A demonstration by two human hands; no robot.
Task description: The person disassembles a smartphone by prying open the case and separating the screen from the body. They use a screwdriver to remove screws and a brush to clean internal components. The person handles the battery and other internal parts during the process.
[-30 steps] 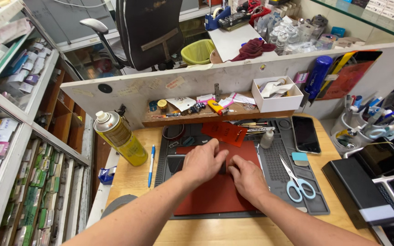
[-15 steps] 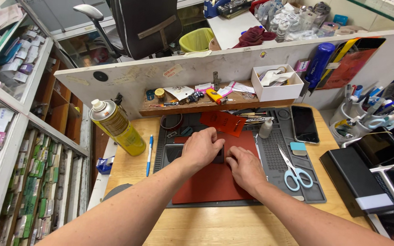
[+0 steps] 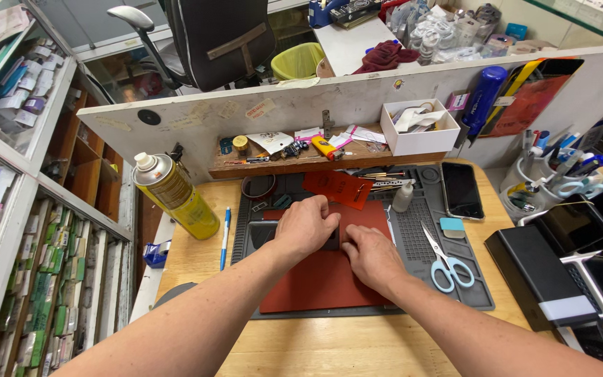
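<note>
At the upper edge of the red mat (image 3: 322,279), both hands meet over a dark flat device (image 3: 261,234). It lies crosswise on the mat and only its left end shows clear of the fingers. The left hand (image 3: 306,227) lies over the device's middle with the fingers bent and close together, the tips on the far edge. The right hand (image 3: 371,255) comes in from the right of the mat, its fingers held together and pointing at the left hand. Whether either hand pinches the device or only presses on it, I cannot tell, since the fingertips hide the contact.

The step in hand looks like close finger work on the device itself, steadied by one hand and worked by the other. Any further move there would call for small, firm pressure, keeping the device flat on the mat.

Just right of the mat lie scissors (image 3: 444,262) with blue handles. Beyond its far edge are a red card (image 3: 338,187) and a small bottle (image 3: 403,197). Left of the mat are a blue pen (image 3: 225,237) and a yellow spray can (image 3: 176,195).
</note>
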